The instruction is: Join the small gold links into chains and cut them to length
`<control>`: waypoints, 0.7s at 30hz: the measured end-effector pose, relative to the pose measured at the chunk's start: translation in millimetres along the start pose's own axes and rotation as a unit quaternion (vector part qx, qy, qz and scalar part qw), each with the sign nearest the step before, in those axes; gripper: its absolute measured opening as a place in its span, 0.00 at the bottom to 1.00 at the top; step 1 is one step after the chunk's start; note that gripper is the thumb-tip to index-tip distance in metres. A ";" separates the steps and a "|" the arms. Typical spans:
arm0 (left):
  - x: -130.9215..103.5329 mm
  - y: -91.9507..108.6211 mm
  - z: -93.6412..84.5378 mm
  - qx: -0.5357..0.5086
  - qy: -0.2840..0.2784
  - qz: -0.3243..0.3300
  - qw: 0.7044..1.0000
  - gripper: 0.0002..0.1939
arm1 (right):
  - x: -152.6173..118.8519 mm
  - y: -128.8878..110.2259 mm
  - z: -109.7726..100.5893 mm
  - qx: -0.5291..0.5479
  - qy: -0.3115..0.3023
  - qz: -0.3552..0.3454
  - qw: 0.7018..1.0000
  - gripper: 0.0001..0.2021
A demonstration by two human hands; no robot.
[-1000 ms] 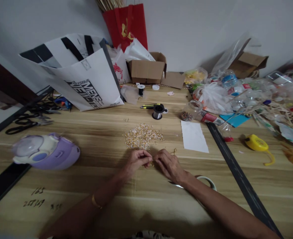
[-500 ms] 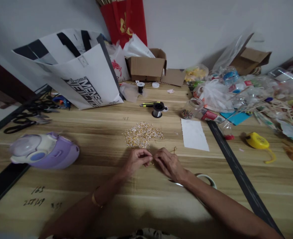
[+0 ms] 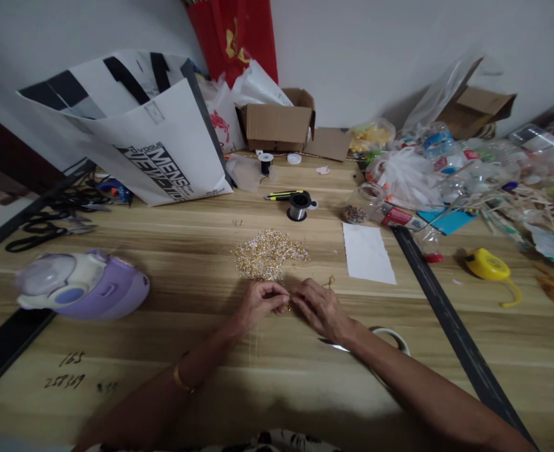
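My left hand [image 3: 261, 302] is closed in a pinch, thumb against forefinger. A tiny gold-coloured piece [image 3: 288, 307] shows at its fingertips, too small to make out. Fingertips almost touching it, my right hand [image 3: 321, 306] is also closed, its fingers bent downward; what they hold is hidden. Just beyond both hands lies a loose heap of small gold and silver beads [image 3: 267, 254]. A short gold-coloured strand [image 3: 330, 281] rests on the table behind my right hand. Faint thin lines run down below my left hand.
A purple and white bottle [image 3: 102, 285] lies to the left, near black-handled scissors [image 3: 36, 242]. Ahead are a wire spool [image 3: 298, 207] and a white paper [image 3: 368, 254]. A roll of tape [image 3: 399, 339] and a blade [image 3: 335, 345] lie by my right forearm. A yellow tape measure [image 3: 486, 263] sits right.
Both hands stay in nearly the same place, fingertips together. The gold-coloured piece at my left fingertips shows slightly more. The bead heap looks unchanged.
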State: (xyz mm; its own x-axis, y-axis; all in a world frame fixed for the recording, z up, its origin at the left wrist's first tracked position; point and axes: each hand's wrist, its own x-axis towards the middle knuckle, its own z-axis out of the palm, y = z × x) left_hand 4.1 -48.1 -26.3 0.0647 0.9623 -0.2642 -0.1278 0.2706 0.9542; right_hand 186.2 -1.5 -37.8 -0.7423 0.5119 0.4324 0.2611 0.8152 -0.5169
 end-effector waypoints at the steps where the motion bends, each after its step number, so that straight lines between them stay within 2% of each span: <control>1: -0.1 0.3 0.0 0.001 0.000 0.001 1.000 0.13 | -0.1 0.3 -0.1 0.000 -0.003 -0.002 1.000 0.08; 21: 1.7 -6.0 -1.0 0.003 -0.012 -0.007 1.000 0.14 | 1.1 -1.9 -1.2 -0.054 -0.015 -0.014 0.998 0.08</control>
State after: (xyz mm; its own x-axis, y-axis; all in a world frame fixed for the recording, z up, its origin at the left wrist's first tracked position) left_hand 3.9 -48.0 -32.6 0.0907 0.9576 -0.2736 -0.1213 0.2833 0.9513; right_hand 185.6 -2.2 -35.5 -0.7683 0.4813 0.4219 0.3039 0.8545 -0.4213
